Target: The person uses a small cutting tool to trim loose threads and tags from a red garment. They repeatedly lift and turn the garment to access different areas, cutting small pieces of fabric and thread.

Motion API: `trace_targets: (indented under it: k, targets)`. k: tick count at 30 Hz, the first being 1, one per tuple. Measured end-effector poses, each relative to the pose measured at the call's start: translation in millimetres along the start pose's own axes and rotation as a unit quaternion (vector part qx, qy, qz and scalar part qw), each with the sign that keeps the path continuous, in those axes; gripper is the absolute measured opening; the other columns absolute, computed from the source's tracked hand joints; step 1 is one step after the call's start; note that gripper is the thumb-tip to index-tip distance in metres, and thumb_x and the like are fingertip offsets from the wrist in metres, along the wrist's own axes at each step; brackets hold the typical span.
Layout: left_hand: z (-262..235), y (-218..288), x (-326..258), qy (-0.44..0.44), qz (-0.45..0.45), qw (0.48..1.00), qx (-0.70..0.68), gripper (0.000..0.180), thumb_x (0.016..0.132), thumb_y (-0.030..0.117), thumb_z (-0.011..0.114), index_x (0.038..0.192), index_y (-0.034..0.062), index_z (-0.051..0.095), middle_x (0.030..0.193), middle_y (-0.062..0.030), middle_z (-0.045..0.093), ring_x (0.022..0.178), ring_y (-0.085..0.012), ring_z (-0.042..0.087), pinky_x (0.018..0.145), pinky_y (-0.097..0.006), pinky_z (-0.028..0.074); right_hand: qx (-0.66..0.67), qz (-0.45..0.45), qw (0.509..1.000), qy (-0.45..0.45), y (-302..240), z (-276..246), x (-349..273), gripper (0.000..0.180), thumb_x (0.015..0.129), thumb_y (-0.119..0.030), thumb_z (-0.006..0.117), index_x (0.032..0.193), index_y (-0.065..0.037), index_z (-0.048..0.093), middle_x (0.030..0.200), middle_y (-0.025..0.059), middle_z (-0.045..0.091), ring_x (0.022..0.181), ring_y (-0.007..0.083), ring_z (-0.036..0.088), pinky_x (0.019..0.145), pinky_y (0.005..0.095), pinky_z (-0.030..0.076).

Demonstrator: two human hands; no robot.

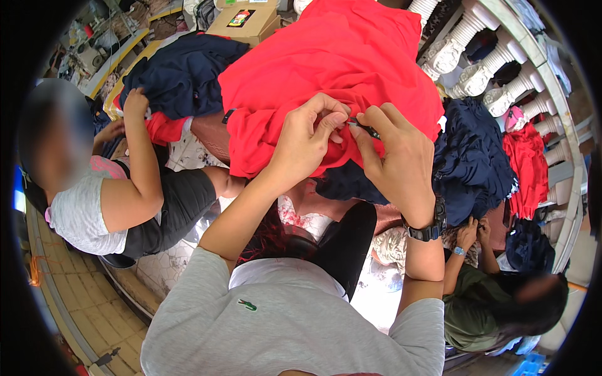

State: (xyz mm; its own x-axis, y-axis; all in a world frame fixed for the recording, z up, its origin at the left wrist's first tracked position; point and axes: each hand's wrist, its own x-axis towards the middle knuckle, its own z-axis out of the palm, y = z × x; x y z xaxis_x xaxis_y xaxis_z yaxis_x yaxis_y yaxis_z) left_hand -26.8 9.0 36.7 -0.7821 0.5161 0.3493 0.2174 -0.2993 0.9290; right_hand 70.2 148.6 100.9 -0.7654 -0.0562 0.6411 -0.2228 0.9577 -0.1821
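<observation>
A big heap of red cloth (332, 56), which looks like garments, lies spread in front of me. Over its near part, my left hand (304, 138) pinches a fold of the red fabric between thumb and fingers. Close against it, my right hand (398, 150) is closed round small dark snips (374, 132), mostly hidden in the fingers. Their metal tip is beside the pinched fabric, near the left fingertips; whether it touches is too small to tell. A black watch (429, 232) is on my right wrist.
A person at left (103, 194) handles navy cloth (182, 72); another at lower right (483, 301) has hands by a navy pile (470, 156). White balusters (476, 69) line the right side, with red garments (528, 169) beside them. A cardboard box (241, 25) stands behind.
</observation>
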Motion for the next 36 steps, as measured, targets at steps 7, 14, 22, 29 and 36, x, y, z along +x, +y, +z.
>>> trace_targets:
  k: [7, 14, 22, 29, 36]
  targets:
    - [3.9, 0.3, 1.2, 0.000, 0.000, 1.000, 0.019, 0.010, 0.104, 0.008, 0.057, 0.103, -0.0017, 0.061, 0.100, -0.0055, 0.067, 0.083, -0.0082, 0.061, 0.075, -0.024, 0.052, -0.049, -0.002, 0.999, 0.006, -3.0, 7.3, 0.4, 0.008, 0.086, -0.014, 0.068, 0.090, -0.010, 0.062, 0.077, 0.0097, 0.057, 0.061, 0.0313, 0.062, 0.052, 0.0426, 0.045]
    - [6.0, -14.1, 7.3, 0.034, 0.025, 0.998, 0.043, 0.010, 0.102, 0.004, 0.057, 0.099, -0.0051, 0.060, 0.086, -0.0089, 0.069, 0.073, -0.0118, 0.065, 0.069, -0.027, 0.054, -0.055, -0.009, 0.998, 0.007, 4.8, 14.7, -2.3, 0.010, 0.087, -0.014, 0.069, 0.090, -0.009, 0.061, 0.081, 0.0093, 0.060, 0.061, 0.0317, 0.062, 0.052, 0.0418, 0.045]
    - [7.2, -10.1, 8.2, -0.001, -0.006, 1.000, -0.021, 0.013, 0.106, 0.010, 0.054, 0.104, -0.0017, 0.059, 0.102, -0.0057, 0.064, 0.084, -0.0087, 0.061, 0.076, -0.024, 0.052, 0.105, 0.099, 0.987, 0.066, 3.8, 22.4, -20.7, 0.016, 0.088, -0.013, 0.073, 0.095, -0.005, 0.062, 0.088, 0.0091, 0.065, 0.073, 0.0293, 0.069, 0.057, 0.0388, 0.049]
    - [10.5, 1.1, 2.1, -0.012, -0.015, 0.999, -0.049, 0.014, 0.105, 0.011, 0.056, 0.105, -0.0023, 0.059, 0.098, -0.0047, 0.064, 0.086, -0.0086, 0.062, 0.079, -0.025, 0.052, -0.003, 0.054, 0.998, 0.034, -3.7, 5.9, -11.3, 0.016, 0.088, -0.012, 0.075, 0.093, -0.004, 0.063, 0.086, 0.0075, 0.066, 0.069, 0.0274, 0.067, 0.055, 0.0351, 0.046]
    - [13.2, 1.0, 0.4, -0.011, -0.003, 1.000, 0.002, 0.010, 0.104, 0.005, 0.055, 0.103, -0.0034, 0.060, 0.092, -0.0036, 0.063, 0.084, -0.0089, 0.060, 0.079, -0.025, 0.052, -0.104, 0.009, 0.994, 0.023, -7.0, 5.9, -7.0, 0.011, 0.085, -0.013, 0.071, 0.088, -0.009, 0.062, 0.079, 0.0071, 0.058, 0.062, 0.0297, 0.061, 0.052, 0.0393, 0.044]
